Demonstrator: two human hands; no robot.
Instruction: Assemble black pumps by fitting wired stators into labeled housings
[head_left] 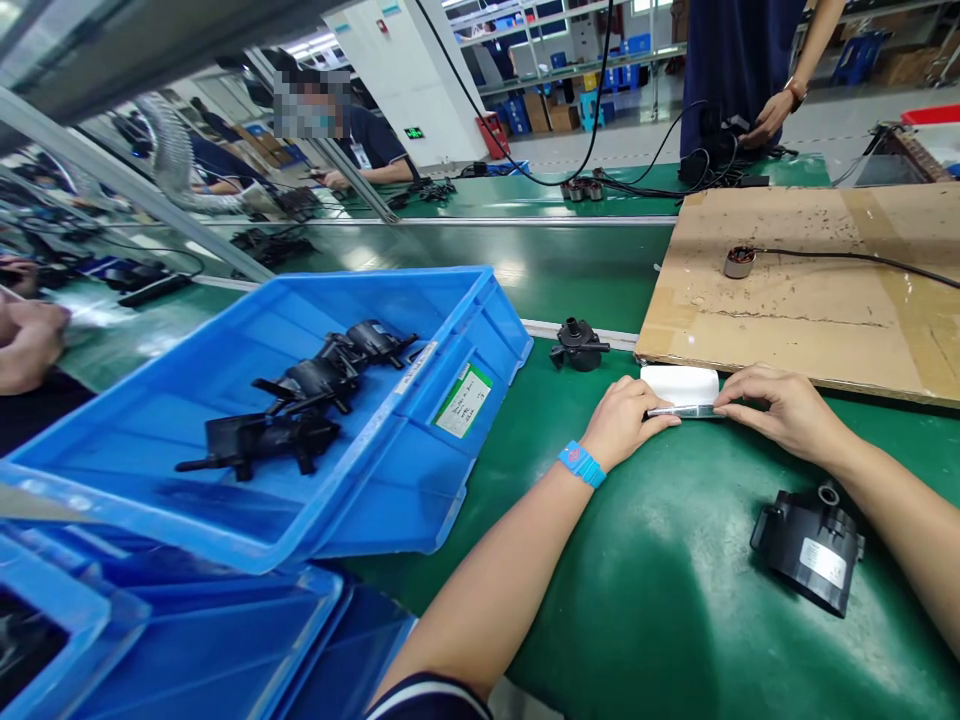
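Note:
My left hand (621, 415), with a blue wristband, pinches the left end of a slim strip with a silvery, shiny face (694, 411). At the strip's other end, the fingers of my right hand (776, 408) are closed on it too. Just behind the strip is a white piece (679, 383), perhaps paper or a small box; I cannot tell which. Below my right hand, a black cylindrical housing with a white label (814, 550) lies on the green table surface (637, 600). Beyond my left hand sits a smaller black pump-like part (579, 345).
A blue bin (457, 490) at left holds several black parts (300, 385); more blue bins (225, 640) are below it. On the cardboard sheet (817, 290) lies a cabled motor part (739, 262). Co-workers stand or sit across the bench; another person's hand (30, 335) shows far left.

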